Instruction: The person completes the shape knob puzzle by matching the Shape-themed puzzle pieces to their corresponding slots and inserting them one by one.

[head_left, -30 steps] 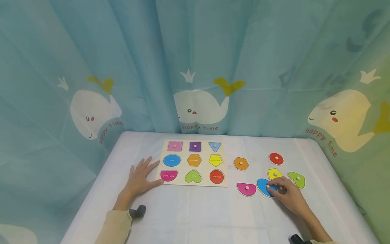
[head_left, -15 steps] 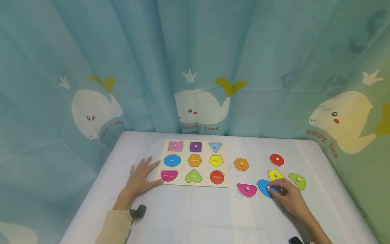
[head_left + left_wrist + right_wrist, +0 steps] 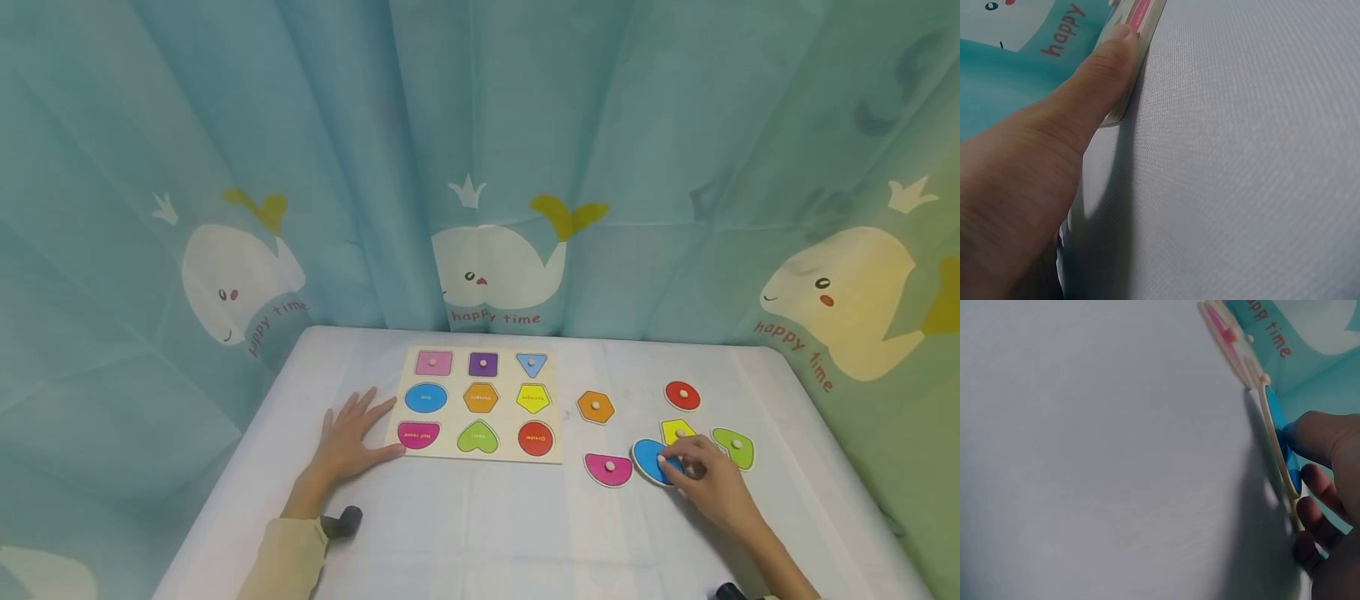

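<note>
Right hand (image 3: 712, 482): got the blue oval (image 3: 648, 461) pinched by its knob (image 3: 661, 459)
Left hand (image 3: 345, 443): fingers (image 3: 378, 409) kinda spread, thumb (image 3: 1107, 67) on the board (image 3: 507, 417)
Pink half-circle (image 3: 606, 474): just beside the oval, from here

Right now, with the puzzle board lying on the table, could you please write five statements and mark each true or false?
1. The right hand's grip pinches the blue oval piece. True.
2. The left hand's grip holds a green piece. False: it rests at the left edge of the board.
3. The purple square piece sits in the board. True.
4. The orange hexagon piece sits in the board. False: it lies on the table.
5. The red circle piece lies farther back than the pink half-round piece. True.
</note>
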The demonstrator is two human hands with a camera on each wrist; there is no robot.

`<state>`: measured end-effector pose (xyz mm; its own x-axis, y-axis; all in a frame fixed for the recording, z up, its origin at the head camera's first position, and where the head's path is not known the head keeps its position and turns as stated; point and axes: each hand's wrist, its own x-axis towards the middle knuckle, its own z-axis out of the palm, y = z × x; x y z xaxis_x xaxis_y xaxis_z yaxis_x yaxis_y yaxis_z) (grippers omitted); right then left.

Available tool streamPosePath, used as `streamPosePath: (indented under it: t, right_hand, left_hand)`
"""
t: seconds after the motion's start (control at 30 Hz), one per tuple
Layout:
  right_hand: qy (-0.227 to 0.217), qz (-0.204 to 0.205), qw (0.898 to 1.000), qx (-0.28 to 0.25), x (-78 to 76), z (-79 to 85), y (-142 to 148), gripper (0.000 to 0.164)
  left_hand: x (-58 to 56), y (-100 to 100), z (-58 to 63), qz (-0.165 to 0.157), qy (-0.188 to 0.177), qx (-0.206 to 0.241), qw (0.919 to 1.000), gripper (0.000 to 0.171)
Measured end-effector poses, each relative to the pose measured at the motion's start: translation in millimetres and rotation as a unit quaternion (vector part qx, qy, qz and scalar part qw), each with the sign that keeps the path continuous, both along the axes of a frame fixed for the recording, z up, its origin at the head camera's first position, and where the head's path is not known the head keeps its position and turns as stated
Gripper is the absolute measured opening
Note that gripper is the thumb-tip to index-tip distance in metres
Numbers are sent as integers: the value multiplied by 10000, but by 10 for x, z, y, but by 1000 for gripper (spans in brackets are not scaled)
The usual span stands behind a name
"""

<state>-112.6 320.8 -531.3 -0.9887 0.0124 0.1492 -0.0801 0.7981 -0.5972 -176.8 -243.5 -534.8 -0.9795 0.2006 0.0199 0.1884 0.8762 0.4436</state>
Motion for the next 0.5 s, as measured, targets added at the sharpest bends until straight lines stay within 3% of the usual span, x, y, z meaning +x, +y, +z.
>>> streamPosePath:
  t: [0.1, 0.33, 0.5]
  right_hand:
    - [21, 0, 10000, -68, -43, 87, -13, 15]
    - [1012, 373, 9941, -147, -198, 269, -93, 18]
    - [1065, 388, 9934, -161, -299, 341, -204, 18]
  left_hand:
    - [-1, 1, -3, 9, -12, 6, 10000, 93]
    - [-3, -2, -5, 54, -93, -30, 9999, 95]
    - [-11, -5, -21, 76, -124, -46, 9999, 95]
